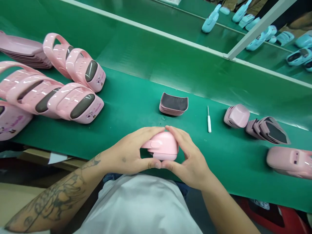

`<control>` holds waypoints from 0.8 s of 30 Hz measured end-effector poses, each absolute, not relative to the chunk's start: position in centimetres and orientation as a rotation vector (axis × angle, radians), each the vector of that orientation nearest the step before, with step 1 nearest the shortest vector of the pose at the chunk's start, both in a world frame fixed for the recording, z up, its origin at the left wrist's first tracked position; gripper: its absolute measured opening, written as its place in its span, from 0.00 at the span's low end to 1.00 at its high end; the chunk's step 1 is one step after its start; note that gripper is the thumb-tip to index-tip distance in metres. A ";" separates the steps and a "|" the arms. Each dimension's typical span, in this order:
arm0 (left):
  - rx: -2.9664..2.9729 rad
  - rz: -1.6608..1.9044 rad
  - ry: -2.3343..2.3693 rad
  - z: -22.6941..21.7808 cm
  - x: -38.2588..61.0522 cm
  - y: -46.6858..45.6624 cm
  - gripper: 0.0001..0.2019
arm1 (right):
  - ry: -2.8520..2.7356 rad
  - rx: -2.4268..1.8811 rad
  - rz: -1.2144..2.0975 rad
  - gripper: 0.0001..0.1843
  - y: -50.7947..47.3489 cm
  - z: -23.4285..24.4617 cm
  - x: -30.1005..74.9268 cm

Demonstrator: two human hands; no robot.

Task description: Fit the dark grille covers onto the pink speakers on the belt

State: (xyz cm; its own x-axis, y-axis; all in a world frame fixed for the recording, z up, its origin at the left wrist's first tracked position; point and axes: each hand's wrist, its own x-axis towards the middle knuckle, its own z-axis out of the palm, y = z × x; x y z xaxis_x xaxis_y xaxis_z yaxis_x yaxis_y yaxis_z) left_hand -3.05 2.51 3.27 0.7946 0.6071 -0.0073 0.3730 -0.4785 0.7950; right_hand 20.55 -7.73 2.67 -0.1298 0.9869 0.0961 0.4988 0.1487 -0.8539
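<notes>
Small pink plastic housing (163,146) gripped in both hands over the green belt (136,107).

We note the left hand (126,151) and right hand (185,159) curled closed around it, fingers across its far side, thumbs meeting at the near edge. Just ahead lie a stack of dark-faced pink pieces (174,104) and a white-handled pick (209,122). Larger pink housings (78,104) crowd the belt to the left; pale blue pieces (258,39) sit on a farther belt (195,42).
</notes>
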 end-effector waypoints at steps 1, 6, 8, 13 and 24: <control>2.138 0.334 0.729 3.2 -2.8 2.5 0.45 | -1.679 -1.427 0.978 0.52 -8.1 2.5 20.9; 2.242 0.353 0.719 3.2 -2.0 2.1 0.42 | -1.388 -1.405 1.317 0.45 -9.5 1.9 22.3; 2.281 0.367 0.695 3.4 -1.7 2.0 0.42 | -1.314 -1.367 1.371 0.46 -9.4 1.7 22.5; 2.304 0.388 0.702 4.0 -0.7 2.0 0.38 | -1.225 -1.282 1.423 0.47 -8.7 1.1 22.3; 2.259 0.640 0.773 3.4 0.4 0.3 0.33 | -1.395 -1.230 1.211 0.43 -9.0 0.6 22.2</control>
State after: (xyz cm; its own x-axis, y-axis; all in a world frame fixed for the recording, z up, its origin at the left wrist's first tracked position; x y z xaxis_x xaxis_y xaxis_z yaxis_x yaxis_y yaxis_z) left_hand 0.36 0.28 3.38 0.7059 0.6708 0.2275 0.3495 -0.6092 0.7118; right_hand 22.23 -9.02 0.58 -0.1110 0.9937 0.0163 0.1235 0.0301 -0.9919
